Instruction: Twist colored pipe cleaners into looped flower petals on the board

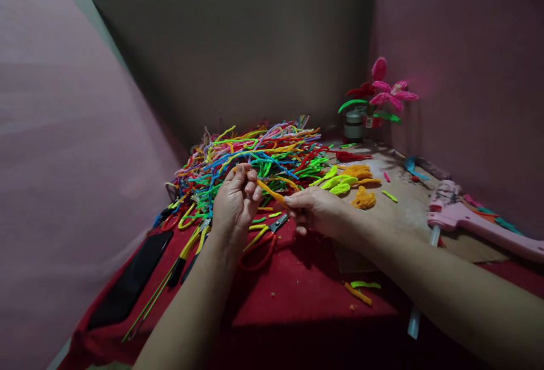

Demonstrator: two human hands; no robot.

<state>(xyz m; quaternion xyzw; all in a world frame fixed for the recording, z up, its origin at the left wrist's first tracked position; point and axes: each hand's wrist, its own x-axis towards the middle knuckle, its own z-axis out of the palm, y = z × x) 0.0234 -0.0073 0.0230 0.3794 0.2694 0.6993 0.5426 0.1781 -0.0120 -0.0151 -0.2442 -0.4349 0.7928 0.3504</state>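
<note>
An orange pipe cleaner point(270, 191) stretches between my two hands above the red cloth. My left hand point(238, 200) pinches its upper left end, with the fingers curled. The other end is held between the thumb and fingers of my right hand point(312, 205). Behind them lies a big heap of multicoloured pipe cleaners point(259, 154). Just below my hands rest scissors with red and yellow handles point(261, 248). Yellow-green petal shapes point(338, 182) and orange fuzzy shapes point(363, 197) lie to the right of my right hand.
A black phone point(131, 279) and yellow-handled pliers point(189, 251) lie at the left. On the right, a pink glue gun point(476, 222) rests on cardboard point(408, 211). Pink flowers point(393, 95) stand near a jar point(353, 126) at the back. Walls enclose the table point(293, 296).
</note>
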